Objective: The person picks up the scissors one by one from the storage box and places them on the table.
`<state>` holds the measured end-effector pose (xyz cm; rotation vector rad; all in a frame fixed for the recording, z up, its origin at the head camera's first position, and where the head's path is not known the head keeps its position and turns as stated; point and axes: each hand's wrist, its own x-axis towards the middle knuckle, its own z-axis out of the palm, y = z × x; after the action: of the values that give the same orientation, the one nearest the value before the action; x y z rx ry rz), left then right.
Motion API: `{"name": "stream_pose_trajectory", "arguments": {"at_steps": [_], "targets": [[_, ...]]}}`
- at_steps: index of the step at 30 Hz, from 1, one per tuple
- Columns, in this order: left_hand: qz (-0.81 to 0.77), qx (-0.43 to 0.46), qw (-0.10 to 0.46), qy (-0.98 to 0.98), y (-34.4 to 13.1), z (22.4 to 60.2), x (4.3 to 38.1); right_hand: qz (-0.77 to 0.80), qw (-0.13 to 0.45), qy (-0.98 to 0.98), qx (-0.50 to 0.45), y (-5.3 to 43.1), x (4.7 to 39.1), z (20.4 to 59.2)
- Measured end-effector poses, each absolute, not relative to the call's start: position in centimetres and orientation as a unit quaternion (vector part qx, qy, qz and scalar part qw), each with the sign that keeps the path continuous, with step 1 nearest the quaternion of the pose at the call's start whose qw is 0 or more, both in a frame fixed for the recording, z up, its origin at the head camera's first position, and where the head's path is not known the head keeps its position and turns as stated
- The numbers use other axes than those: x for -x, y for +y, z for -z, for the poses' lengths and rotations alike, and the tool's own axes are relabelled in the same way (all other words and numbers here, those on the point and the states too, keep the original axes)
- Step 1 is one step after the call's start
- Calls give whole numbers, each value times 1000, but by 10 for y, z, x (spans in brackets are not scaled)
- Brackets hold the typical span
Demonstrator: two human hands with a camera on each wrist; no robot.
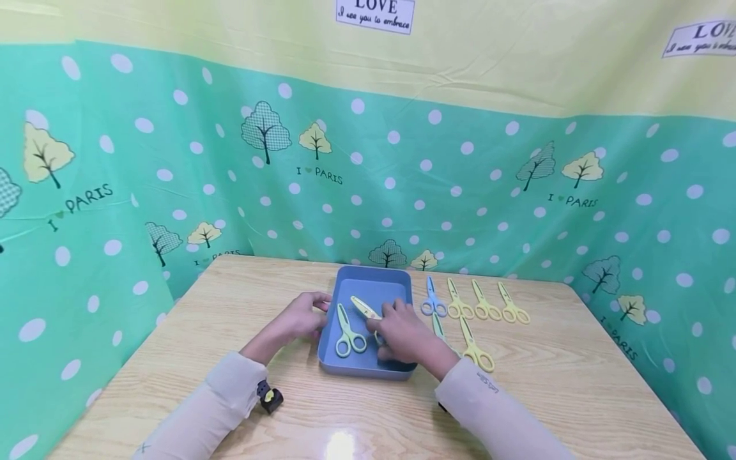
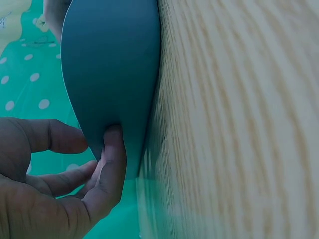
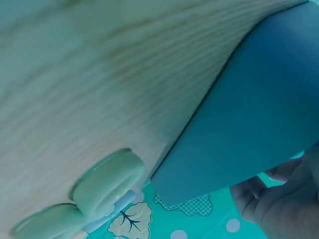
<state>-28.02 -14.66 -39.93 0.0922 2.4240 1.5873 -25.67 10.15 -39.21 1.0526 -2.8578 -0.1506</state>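
A grey-blue tray [image 1: 368, 273] lies on the table. My left hand [image 1: 305, 314] grips its left wall, with fingers against the outside and others at the rim in the left wrist view. Inside the tray, yellow-green scissors [image 1: 348, 338] lie at the left, blades pointing away. My right hand [image 1: 402, 332] reaches over the right wall and holds yellow scissors [image 1: 365, 308], whose handles are mostly covered by the fingers. A bluish ring [image 1: 378, 338] shows beneath that hand; what it belongs to is unclear. The right wrist view shows the tray's outer wall [image 3: 239, 114] beside the hand.
Right of the tray lies a back row of blue scissors [image 1: 434, 298] and several yellow scissors [image 1: 485, 301]. Nearer are green scissors [image 1: 439, 326], partly hidden by the right arm, and yellow scissors [image 1: 476, 348]. A patterned curtain [image 1: 414, 191] surrounds the wooden table [image 1: 563, 383].
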Motion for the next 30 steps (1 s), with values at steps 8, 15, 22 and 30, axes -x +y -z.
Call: {"name": "stream_pose_trajectory", "arguments": {"at_steps": [8, 15, 22, 30], "targets": [[-547, -35, 120, 828, -146, 400, 282, 31, 78, -942, -323, 109, 257, 384], [-542, -35, 120, 831, -146, 400, 280, 7, 93, -947, -306, 118, 254, 379], [-537, -34, 119, 834, -146, 399, 279, 4, 100, -952, -288, 130, 251, 377], [-536, -31, 118, 835, -146, 402, 282, -3, 113, -961, -252, 144, 244, 367]]}}
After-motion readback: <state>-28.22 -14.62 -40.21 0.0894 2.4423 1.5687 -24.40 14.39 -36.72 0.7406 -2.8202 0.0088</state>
